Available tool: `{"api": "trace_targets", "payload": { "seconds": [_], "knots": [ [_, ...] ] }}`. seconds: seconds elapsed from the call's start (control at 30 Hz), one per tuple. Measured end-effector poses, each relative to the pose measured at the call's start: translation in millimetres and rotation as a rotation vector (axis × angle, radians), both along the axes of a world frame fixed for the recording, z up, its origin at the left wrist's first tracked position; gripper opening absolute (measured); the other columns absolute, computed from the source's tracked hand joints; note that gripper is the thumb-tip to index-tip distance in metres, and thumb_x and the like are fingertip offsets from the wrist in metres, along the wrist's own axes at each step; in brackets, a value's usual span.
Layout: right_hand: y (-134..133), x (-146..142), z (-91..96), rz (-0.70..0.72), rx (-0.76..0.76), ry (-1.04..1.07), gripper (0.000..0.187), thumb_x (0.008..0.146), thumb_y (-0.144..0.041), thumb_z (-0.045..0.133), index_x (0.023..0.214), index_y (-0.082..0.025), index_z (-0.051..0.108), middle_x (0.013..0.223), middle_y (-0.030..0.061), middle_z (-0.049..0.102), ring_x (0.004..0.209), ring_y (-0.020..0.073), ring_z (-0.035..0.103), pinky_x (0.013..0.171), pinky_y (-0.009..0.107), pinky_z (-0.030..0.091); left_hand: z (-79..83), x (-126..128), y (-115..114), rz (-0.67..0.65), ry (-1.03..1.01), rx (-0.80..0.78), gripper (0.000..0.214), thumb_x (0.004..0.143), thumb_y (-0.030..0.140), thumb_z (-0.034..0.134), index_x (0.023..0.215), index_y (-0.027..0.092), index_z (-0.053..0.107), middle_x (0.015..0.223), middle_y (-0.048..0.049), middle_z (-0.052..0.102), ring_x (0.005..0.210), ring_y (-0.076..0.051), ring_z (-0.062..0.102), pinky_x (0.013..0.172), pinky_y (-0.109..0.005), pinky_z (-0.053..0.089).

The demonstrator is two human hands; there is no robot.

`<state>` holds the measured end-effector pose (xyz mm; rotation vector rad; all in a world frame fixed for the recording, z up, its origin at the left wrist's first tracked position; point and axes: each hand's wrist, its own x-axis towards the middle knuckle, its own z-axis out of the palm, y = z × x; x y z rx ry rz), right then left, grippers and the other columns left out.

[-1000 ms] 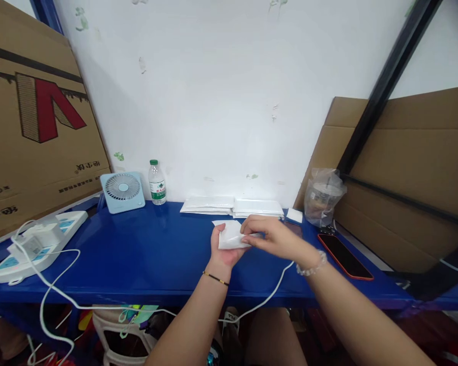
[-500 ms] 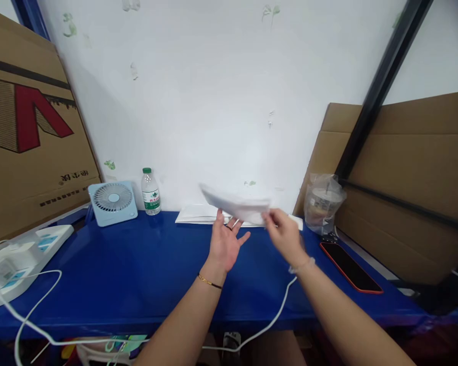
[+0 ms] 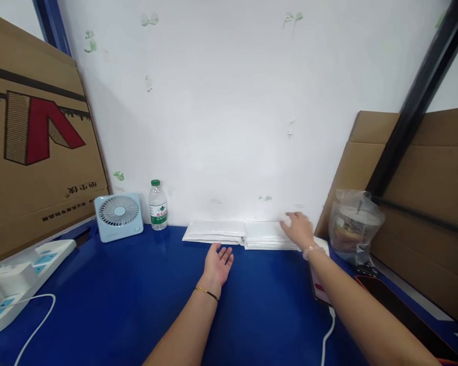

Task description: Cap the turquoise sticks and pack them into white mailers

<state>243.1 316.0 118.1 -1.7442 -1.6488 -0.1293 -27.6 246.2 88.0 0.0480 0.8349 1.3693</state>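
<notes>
Two flat stacks of white packets lie side by side against the wall on the blue table (image 3: 137, 300): a left stack (image 3: 213, 231) and a right stack (image 3: 267, 235). My right hand (image 3: 298, 230) rests on the right end of the right stack, fingers extended and pressing down. My left hand (image 3: 218, 263) lies open on the table, palm up, just in front of the left stack and holding nothing.
A small blue fan (image 3: 118, 216) and a water bottle (image 3: 158, 205) stand at the back left. A power strip (image 3: 19, 282) with white cables sits far left. A bagged drink cup (image 3: 354, 226) and a phone (image 3: 400, 305) are at right. Cardboard leans on both sides.
One second ago both hands held a white packet. My right hand carried it to the back and set it on the right stack. My left hand let go and opened.
</notes>
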Motion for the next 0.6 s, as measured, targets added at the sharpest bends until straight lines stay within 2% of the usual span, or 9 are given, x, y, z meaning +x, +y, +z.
{"api": "trace_targets", "payload": {
  "seconds": [0.07, 0.1, 0.13, 0.17, 0.27, 0.33, 0.4, 0.5, 0.6],
  "knots": [
    [3, -38, -6.3, 0.377, -0.008, -0.238, 0.048, 0.076, -0.031, 0.055, 0.121, -0.016, 0.053, 0.122, 0.0147, 0.053, 0.115, 0.0287, 0.045, 0.098, 0.043, 0.032, 3.1, 1, 0, 0.012, -0.022, 0.007, 0.018, 0.077, 0.021, 0.055, 0.092, 0.020, 0.046, 0.100, -0.0073, 0.050, 0.081, -0.015, 0.060, 0.062, -0.025, 0.049],
    [4, -57, -10.3, 0.528, -0.018, -0.322, 0.056, 0.073, -0.031, 0.058, 0.126, -0.017, 0.049, 0.126, 0.0131, 0.052, 0.117, 0.0278, 0.044, 0.099, 0.041, 0.032, 3.9, 1, 0, 0.013, -0.038, 0.008, 0.017, 0.077, 0.020, 0.055, 0.092, 0.020, 0.046, 0.099, -0.0071, 0.050, 0.081, -0.015, 0.060, 0.062, -0.025, 0.049],
    [5, -75, -14.2, 0.596, -0.005, -0.374, 0.061, 0.069, -0.029, 0.061, 0.127, -0.017, 0.048, 0.127, 0.0130, 0.051, 0.118, 0.0283, 0.042, 0.099, 0.041, 0.031, 4.1, 0, 0, 0.013, -0.051, 0.005, 0.017, 0.076, 0.020, 0.055, 0.091, 0.020, 0.046, 0.097, -0.0068, 0.050, 0.080, -0.015, 0.060, 0.062, -0.025, 0.049],
    [7, -90, -17.3, 0.614, 0.020, -0.392, 0.057, 0.068, -0.024, 0.060, 0.123, -0.015, 0.051, 0.125, 0.0133, 0.053, 0.118, 0.0281, 0.042, 0.100, 0.040, 0.030, 3.9, -1, 0, 0.011, -0.060, 0.000, 0.016, 0.076, 0.020, 0.055, 0.090, 0.019, 0.046, 0.096, -0.0066, 0.050, 0.080, -0.015, 0.060, 0.062, -0.024, 0.049],
    [10, -118, -17.4, 0.571, 0.062, -0.356, 0.025, 0.074, -0.014, 0.050, 0.095, -0.014, 0.063, 0.099, 0.0123, 0.063, 0.105, 0.0249, 0.052, 0.094, 0.036, 0.034, 2.3, -4, -2, 0.004, -0.071, -0.018, 0.018, 0.076, 0.022, 0.055, 0.092, 0.019, 0.046, 0.096, -0.0069, 0.052, 0.082, -0.015, 0.060, 0.063, -0.025, 0.049],
    [8, -125, -9.4, 0.542, 0.121, -0.234, 0.020, 0.080, -0.016, 0.043, 0.087, -0.014, 0.062, 0.088, 0.0095, 0.063, 0.092, 0.0213, 0.055, 0.086, 0.033, 0.039, 2.2, -6, -3, -0.038, -0.096, -0.003, 0.021, 0.076, 0.024, 0.057, 0.094, 0.018, 0.047, 0.098, -0.0078, 0.053, 0.086, -0.017, 0.060, 0.066, -0.026, 0.049],
    [0, -125, 0.7, 0.499, 0.214, 0.008, 0.020, 0.084, -0.022, 0.039, 0.088, -0.016, 0.058, 0.077, 0.0036, 0.059, 0.074, 0.0168, 0.055, 0.073, 0.028, 0.043, 3.7, -7, -3, -0.119, -0.149, 0.038, 0.024, 0.076, 0.027, 0.058, 0.096, 0.017, 0.049, 0.099, -0.0086, 0.055, 0.090, -0.018, 0.060, 0.071, -0.029, 0.050],
    [-22, -120, 9.2, 0.435, 0.311, 0.465, 0.019, 0.085, -0.031, 0.038, 0.086, -0.019, 0.053, 0.060, -0.0040, 0.048, 0.055, 0.0129, 0.047, 0.055, 0.023, 0.041, 8.9, -7, -6, -0.224, -0.234, 0.143, 0.026, 0.077, 0.036, 0.057, 0.096, 0.019, 0.052, 0.099, -0.0076, 0.058, 0.094, -0.021, 0.060, 0.079, -0.038, 0.049],
    [-48, -112, 4.8, 0.433, 0.297, 0.847, 0.018, 0.083, -0.035, 0.039, 0.084, -0.020, 0.049, 0.063, -0.0029, 0.051, 0.056, 0.0135, 0.051, 0.051, 0.022, 0.043, 17.5, -4, -14, -0.169, -0.258, 0.296, 0.023, 0.077, 0.038, 0.057, 0.094, 0.023, 0.056, 0.097, -0.0037, 0.059, 0.094, -0.019, 0.060, 0.083, -0.039, 0.048]
  ]
}}
